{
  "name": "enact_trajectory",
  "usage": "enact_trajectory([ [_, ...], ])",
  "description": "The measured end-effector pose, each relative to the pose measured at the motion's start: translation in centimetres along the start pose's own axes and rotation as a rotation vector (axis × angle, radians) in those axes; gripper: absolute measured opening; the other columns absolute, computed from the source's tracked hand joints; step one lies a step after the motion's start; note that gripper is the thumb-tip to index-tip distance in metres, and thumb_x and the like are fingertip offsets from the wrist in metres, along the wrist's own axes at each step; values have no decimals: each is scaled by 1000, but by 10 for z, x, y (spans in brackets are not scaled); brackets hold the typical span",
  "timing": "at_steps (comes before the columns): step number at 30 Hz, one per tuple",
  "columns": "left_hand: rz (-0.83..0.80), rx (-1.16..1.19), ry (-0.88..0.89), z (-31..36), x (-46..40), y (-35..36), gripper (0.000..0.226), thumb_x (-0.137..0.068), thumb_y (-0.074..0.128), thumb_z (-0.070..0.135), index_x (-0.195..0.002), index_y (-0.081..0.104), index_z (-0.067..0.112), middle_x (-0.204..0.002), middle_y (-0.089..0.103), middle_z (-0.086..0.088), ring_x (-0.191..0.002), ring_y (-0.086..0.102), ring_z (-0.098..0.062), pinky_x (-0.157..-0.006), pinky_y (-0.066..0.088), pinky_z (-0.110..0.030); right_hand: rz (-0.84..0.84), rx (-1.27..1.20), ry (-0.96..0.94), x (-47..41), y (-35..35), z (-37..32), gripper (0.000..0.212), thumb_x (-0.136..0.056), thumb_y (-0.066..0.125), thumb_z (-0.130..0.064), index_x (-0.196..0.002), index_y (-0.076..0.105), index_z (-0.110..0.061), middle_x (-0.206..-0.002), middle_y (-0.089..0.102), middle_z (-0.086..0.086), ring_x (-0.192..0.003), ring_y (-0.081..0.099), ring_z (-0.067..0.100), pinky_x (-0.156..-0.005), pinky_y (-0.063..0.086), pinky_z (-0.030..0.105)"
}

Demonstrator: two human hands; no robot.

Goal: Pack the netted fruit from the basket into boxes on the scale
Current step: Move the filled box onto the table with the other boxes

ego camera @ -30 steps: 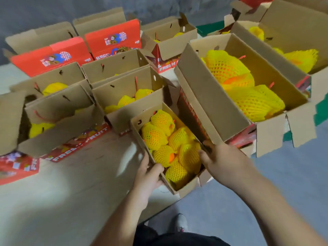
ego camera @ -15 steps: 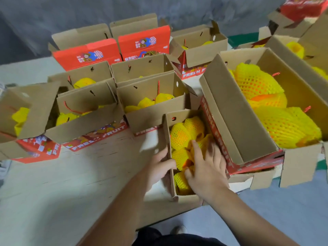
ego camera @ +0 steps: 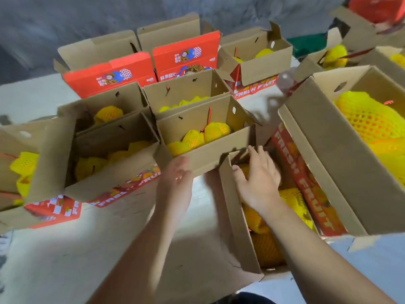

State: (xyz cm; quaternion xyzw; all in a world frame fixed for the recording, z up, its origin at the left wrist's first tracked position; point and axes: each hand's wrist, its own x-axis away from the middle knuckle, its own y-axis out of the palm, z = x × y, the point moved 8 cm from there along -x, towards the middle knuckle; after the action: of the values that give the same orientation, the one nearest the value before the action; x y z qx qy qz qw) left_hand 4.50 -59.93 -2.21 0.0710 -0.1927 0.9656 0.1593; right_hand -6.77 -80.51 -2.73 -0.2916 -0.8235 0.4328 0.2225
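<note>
Settling the fruit in the near box

The right hand (ego camera: 258,181) lies flat, fingers straight, on the netted fruit (ego camera: 291,198) inside the near box (ego camera: 236,216); the left hand (ego camera: 177,172) hovers open just beside this box, holding nothing, though blur hides the fingers a little. I judge this box is nearly full, among other filled boxes (ego camera: 197,137) on the table (ego camera: 43,260). Next move probably needs closing its flaps; no scale or basket is visible.
</note>
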Motion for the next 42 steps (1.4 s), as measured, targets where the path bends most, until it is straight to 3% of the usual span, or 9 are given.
enact_trajectory([
  [3,-27,59,-26,10,-45,-5,44,-87,53,16,-130,62,10,-125,66,-21,-110,65,-36,-86,55,-40,4,10,-28,-30,9,-19,74,-101,53,-48,-162,23,-20,-173,12,9,-159,8,28,-125,12,46],
  [9,18,-235,-259,-9,-90,3,80,-97,61,28,-165,18,29,-161,20,-17,-143,32,-41,-115,40,-45,-4,-30,25,-123,6,-41,79,-96,61,-35,-161,22,-14,-168,22,12,-155,18,35,-124,23,50],
  [16,199,49,-189,-29,-83,10,72,-93,49,-3,-156,35,27,-148,45,-17,-133,49,-39,-115,42,-50,42,66,141,-146,29,-28,104,-90,61,-44,-162,-11,-27,-171,-5,10,-154,13,40,-121,23,55],
  [20,230,88,-185,-28,-83,9,47,-91,52,-4,-127,59,26,-125,67,-6,-116,64,-28,-100,53,-42,-36,-109,257,-159,31,-16,98,-93,60,-32,-164,-7,-25,-170,15,14,-147,34,44,-114,35,55],
  [25,225,34,-260,-49,-49,7,12,-87,67,0,-98,69,6,-89,72,-9,-83,68,-27,-67,43,-27,138,-351,316,-157,14,12,25,-97,49,-8,-122,50,-10,-127,64,23,-119,61,42,-93,45,40],
  [32,158,-5,-412,-48,-45,-10,23,-97,57,3,-75,59,-1,-76,57,-20,-82,67,-43,-68,50,-44,305,-449,181,-136,-19,-2,20,-103,48,-2,-116,64,3,-105,67,20,-110,63,38,-82,33,18],
  [36,168,24,-341,-22,-24,-21,24,-100,60,10,-87,64,-10,-82,60,-24,-81,60,-33,-84,56,-62,479,-469,1,-108,-64,-23,21,-102,52,-2,-115,66,6,-114,68,26,-112,62,42,-93,39,26],
  [40,210,3,-193,16,5,-51,28,-97,62,21,-70,66,12,-58,53,-1,-64,53,-27,-56,42,-36,462,-449,-75,-101,-98,-52,25,-104,53,-7,-121,68,2,-121,62,24,-111,59,30,-99,38,18],
  [42,207,-31,-126,36,18,-70,19,-90,59,36,-78,71,26,-60,59,-6,-64,57,-35,-57,48,-40,396,-493,-68,-99,-101,-63,27,-104,52,-9,-123,68,2,-121,67,23,-116,62,33,-103,44,30],
])
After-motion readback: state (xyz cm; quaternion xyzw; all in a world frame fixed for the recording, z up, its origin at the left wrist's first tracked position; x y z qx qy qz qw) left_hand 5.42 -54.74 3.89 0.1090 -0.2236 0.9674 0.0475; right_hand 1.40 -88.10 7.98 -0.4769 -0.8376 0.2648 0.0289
